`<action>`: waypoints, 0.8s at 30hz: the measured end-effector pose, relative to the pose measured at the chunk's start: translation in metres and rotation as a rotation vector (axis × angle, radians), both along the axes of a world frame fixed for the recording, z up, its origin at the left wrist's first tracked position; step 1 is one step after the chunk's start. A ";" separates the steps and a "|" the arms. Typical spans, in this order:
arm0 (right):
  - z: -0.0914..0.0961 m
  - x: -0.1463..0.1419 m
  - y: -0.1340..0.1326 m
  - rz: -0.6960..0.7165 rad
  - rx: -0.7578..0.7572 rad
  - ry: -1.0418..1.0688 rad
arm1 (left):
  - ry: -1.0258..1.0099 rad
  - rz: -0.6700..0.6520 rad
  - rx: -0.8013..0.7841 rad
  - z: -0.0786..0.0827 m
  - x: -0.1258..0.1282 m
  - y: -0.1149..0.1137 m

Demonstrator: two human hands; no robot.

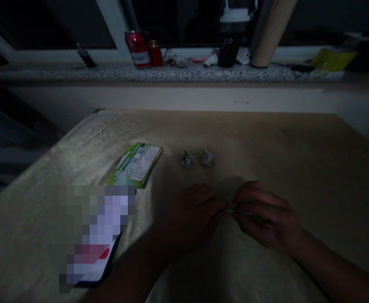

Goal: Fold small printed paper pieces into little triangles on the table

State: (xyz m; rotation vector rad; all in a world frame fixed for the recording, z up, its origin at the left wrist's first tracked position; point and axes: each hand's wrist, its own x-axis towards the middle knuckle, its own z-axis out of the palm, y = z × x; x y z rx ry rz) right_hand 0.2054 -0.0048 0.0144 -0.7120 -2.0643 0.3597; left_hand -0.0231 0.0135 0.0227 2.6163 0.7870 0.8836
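Observation:
My left hand [193, 219] is closed, seen from its back, with thumb and fingers pinched at the middle of the table. My right hand [266, 216] faces it, fingers curled in a pinch. Between the fingertips of both runs a thin, flat piece [230, 210], seen almost edge-on; it looks like a folded slip of paper, but the dim light and my fingers hide most of it. Just beyond my hands lie a small crumpled or folded green-and-white piece [187, 160] and a similar second piece [207, 158], side by side and apart.
Left of my hands is a stack of green printed leaflets [136, 166], with a lit phone [97, 269], partly blurred out, nearer me. A beige cloth [298, 168] covers the table. On the windowsill [178, 75] stand a red can [138, 49], a lidded cup [230, 42] and a cardboard tube [271, 35].

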 end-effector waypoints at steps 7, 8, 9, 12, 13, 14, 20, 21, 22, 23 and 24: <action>0.000 0.000 0.001 -0.030 0.009 0.025 | -0.041 0.033 -0.026 -0.002 -0.003 0.001; -0.001 0.001 0.001 -0.037 0.008 0.026 | -0.036 0.027 -0.046 -0.002 -0.003 0.002; -0.001 0.001 0.001 -0.042 0.004 0.025 | -0.033 0.019 -0.063 -0.001 -0.004 0.002; -0.001 0.001 0.001 -0.044 -0.003 0.020 | -0.059 0.004 -0.086 0.001 -0.003 0.001; -0.001 0.001 0.001 -0.045 -0.003 0.019 | -0.073 0.005 -0.089 0.001 -0.003 0.001; -0.001 0.001 0.001 -0.049 -0.004 0.020 | -0.091 0.010 -0.092 0.000 -0.002 0.001; 0.002 -0.001 0.000 -0.076 -0.007 0.048 | -0.204 0.039 -0.197 -0.004 -0.002 0.003; 0.002 0.000 0.000 -0.076 -0.011 0.049 | -0.212 0.036 -0.208 -0.004 -0.002 0.004; 0.001 0.000 0.000 -0.075 -0.014 0.050 | -0.217 0.032 -0.212 -0.003 -0.002 0.004; 0.001 0.000 0.000 -0.077 -0.017 0.052 | -0.218 0.027 -0.209 -0.003 -0.001 0.004; 0.001 0.001 0.000 -0.079 -0.019 0.054 | -0.217 0.019 -0.202 -0.002 -0.001 0.005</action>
